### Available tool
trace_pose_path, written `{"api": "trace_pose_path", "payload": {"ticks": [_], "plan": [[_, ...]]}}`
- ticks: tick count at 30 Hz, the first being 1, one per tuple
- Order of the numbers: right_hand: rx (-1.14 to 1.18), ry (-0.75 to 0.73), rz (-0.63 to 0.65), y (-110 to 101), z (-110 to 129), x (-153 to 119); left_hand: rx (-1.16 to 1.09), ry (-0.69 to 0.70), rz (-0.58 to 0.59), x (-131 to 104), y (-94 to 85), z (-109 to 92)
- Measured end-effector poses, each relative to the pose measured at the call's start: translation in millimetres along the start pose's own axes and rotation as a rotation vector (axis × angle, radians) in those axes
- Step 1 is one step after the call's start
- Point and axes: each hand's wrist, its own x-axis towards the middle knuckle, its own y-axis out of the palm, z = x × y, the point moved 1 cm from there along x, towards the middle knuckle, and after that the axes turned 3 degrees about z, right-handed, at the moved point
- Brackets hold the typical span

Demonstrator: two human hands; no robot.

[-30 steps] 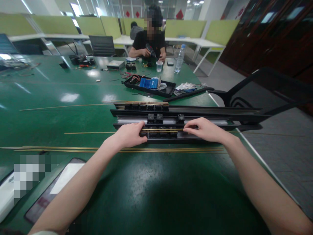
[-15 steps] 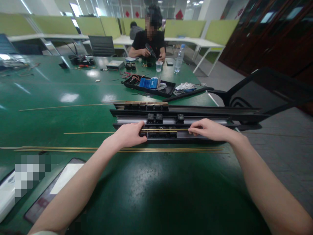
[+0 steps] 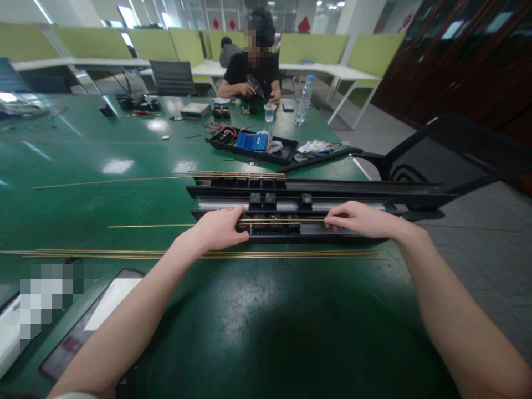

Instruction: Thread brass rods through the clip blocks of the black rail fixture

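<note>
My right hand (image 3: 351, 217) is closed in a pinch on a thin brass rod (image 3: 312, 220). This rod runs lengthwise over the front black channel (image 3: 324, 239), above several small black blocks (image 3: 275, 224) set in it. At the channel's left part, my left hand (image 3: 220, 227) straddles it, thumb on the near side and forefinger on the far side; its other fingers are hidden. A second brass rod (image 3: 145, 226) emerges to the left beneath that hand. Behind lies a middle channel (image 3: 353, 205) with 3 black blocks, then a back channel (image 3: 332, 184) with rods over its blocks.
Loose brass rods (image 3: 291, 255) lie nearer me. A phone (image 3: 75, 338) rests at left. Beyond the channels are a black tray (image 3: 286, 152), gloves (image 3: 313, 149), a cup (image 3: 270, 113) and a bottle (image 3: 305, 101). A co-worker (image 3: 253, 72) holds a power tool. A chair (image 3: 453, 147) stands right.
My right hand has shifted slightly to the right along the front channel, still pinching the brass rod. My left hand has stayed in place.
</note>
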Motion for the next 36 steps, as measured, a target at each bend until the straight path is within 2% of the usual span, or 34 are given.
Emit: {"api": "trace_pose_path", "payload": {"ticks": [24, 36], "plan": [[-0.012, 0.054, 0.007, -7, -8, -7, -0.008, 0.010, -0.006, 0, -0.9, 0], [-0.019, 0.110, 0.012, -14, -25, -13, -0.009, 0.001, 0.010, 0, -1.7, -1]]}}
